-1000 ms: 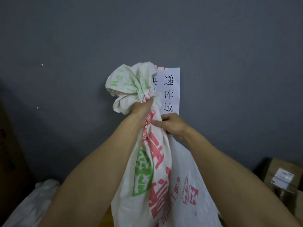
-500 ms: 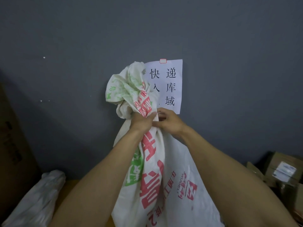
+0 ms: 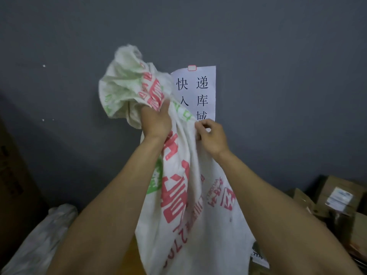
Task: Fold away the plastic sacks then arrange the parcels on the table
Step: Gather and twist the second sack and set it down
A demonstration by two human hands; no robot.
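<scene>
The sack [image 3: 178, 195] hangs in the air, held up before the wall [image 3: 278, 56]. The left hand [image 3: 156, 122] has its fingers clamped on the bunched top; the right hand [image 3: 211, 138] pinches a fold just beside. That light pinch could let the slick plastic slip, and the crumpled top could spoil a flat fold

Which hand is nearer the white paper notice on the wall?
Right. The right hand pinches the sack just under the notice, at its bottom edge; the left hand grips the bunched sack top further to the left.
</scene>
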